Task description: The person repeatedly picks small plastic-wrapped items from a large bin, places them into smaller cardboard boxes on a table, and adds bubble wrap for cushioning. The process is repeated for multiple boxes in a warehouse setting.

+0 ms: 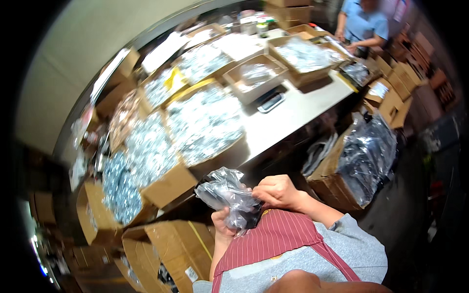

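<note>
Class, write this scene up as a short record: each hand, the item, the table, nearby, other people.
Left hand: holding a clear plastic bag from below
Right hand: fingers curled at the bag's right side; grip unclear
Item: crumpled; something dark shows at its edges
Table: open cardboard boxes, many with shiny contents
Nearby: striped apron, worn
Other people: person in blue, far right

We can read no words or numbers here. We do see a white label [191,274] on the side of an open cardboard box [171,239] at the lower left, its print too small for us to make out, and a pale label [378,90] on a brown carton [373,99] at the right, blurred. On the grey shirt [347,249] we find a small mark [274,278], likewise illegible
</note>
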{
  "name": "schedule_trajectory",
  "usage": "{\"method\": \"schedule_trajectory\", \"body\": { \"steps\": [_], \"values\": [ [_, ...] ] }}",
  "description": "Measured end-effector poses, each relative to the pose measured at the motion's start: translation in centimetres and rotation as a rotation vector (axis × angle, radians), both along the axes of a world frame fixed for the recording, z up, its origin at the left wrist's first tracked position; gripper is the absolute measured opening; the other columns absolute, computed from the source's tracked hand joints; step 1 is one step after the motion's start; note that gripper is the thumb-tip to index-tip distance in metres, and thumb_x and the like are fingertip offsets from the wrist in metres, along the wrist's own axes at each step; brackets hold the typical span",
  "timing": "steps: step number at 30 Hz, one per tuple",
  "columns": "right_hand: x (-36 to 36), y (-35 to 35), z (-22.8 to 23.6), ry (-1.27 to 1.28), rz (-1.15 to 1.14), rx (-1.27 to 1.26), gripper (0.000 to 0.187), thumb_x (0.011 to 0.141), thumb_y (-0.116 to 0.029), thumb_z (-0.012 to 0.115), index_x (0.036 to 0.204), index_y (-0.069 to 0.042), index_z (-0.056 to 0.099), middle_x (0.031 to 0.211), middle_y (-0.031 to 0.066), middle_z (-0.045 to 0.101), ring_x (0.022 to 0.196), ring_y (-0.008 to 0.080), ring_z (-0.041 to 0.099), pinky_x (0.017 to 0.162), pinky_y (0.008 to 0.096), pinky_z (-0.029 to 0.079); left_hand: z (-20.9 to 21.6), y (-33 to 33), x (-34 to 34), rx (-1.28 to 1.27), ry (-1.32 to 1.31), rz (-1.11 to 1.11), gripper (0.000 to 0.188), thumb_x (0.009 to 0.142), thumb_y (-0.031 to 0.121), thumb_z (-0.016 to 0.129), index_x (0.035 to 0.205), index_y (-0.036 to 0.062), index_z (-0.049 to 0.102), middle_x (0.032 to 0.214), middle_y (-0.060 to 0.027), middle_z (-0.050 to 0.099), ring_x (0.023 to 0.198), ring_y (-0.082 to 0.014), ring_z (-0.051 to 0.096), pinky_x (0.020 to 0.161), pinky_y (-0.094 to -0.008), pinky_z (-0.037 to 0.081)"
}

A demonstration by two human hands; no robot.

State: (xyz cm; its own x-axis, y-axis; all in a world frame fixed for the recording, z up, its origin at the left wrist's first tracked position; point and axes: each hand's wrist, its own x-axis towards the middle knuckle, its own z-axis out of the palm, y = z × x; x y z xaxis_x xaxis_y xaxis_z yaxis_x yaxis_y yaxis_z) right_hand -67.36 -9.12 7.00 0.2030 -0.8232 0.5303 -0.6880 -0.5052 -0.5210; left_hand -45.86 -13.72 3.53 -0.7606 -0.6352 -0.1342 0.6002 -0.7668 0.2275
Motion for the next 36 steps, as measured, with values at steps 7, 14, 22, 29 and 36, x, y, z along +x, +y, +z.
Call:
{"method": "schedule_trajectory", "body": {
  "steps": [7, 14, 22, 29, 36],
  "values": [
    [-17.0, 10.0, -2.0, -0.316, -0.788, 0.201, 0.019, 0.093, -0.018, 0.061, 0.088, -0.002, 0.070, 0.078, 0.0136, 0.066, 0.071, 0.0313, 0.065, 0.063, 0.0379, 0.050, -0.4, -1.5, -12.3, 0.073, -0.060, -0.257, 0.078, 0.073, 0.015, 0.071, 0.139, -0.0071, 0.036, 0.132, -0.0223, 0.052, 0.121, -0.0370, 0.054, 0.104, -0.0481, 0.044],
    [-21.9, 16.8, -8.3, -0.292, -1.119, 0.367, 0.025, 0.093, -0.023, 0.060, 0.085, 0.000, 0.067, 0.077, 0.0167, 0.066, 0.070, 0.0333, 0.064, 0.062, 0.0396, 0.048, 2.4, -7.7, -19.3, -0.189, -0.141, -0.127, 0.085, 0.066, 0.023, 0.071, 0.140, -0.0017, 0.036, 0.119, -0.0220, 0.054, 0.112, -0.0375, 0.057, 0.098, -0.0518, 0.047],
    [-21.0, 13.9, -12.6, -0.791, -1.018, 0.623, 0.027, 0.094, -0.022, 0.061, 0.085, 0.002, 0.068, 0.071, 0.0108, 0.069, 0.060, 0.0173, 0.067, 0.058, 0.0305, 0.051, 5.7, -17.0, -23.6, -0.374, -0.027, 0.026, 0.084, 0.075, 0.039, 0.070, 0.139, -0.0025, 0.034, 0.123, -0.0205, 0.055, 0.113, -0.0380, 0.057, 0.099, -0.0590, 0.047],
    [-29.6, 1.4, -9.9, -0.768, -0.795, 0.616, 0.029, 0.095, -0.024, 0.060, 0.083, 0.001, 0.067, 0.067, 0.0078, 0.067, 0.060, 0.0156, 0.065, 0.057, 0.0287, 0.049, 4.8, -20.6, -23.7, -0.288, -0.142, 0.232, 0.075, 0.075, 0.022, 0.069, 0.138, -0.0030, 0.037, 0.125, -0.0211, 0.056, 0.119, -0.0389, 0.054, 0.105, -0.0626, 0.040],
    [-36.8, -14.7, -5.2, -0.208, -0.632, 0.557, 0.039, 0.095, -0.036, 0.057, 0.108, 0.000, 0.064, 0.110, 0.0177, 0.065, 0.092, 0.0346, 0.063, 0.080, 0.0393, 0.050, 0.3, -23.3, -21.3, -0.236, -0.457, 0.466, 0.064, 0.082, 0.011, 0.062, 0.141, -0.0041, 0.039, 0.131, -0.0213, 0.056, 0.119, -0.0359, 0.056, 0.106, -0.0476, 0.043]
  ]
}}
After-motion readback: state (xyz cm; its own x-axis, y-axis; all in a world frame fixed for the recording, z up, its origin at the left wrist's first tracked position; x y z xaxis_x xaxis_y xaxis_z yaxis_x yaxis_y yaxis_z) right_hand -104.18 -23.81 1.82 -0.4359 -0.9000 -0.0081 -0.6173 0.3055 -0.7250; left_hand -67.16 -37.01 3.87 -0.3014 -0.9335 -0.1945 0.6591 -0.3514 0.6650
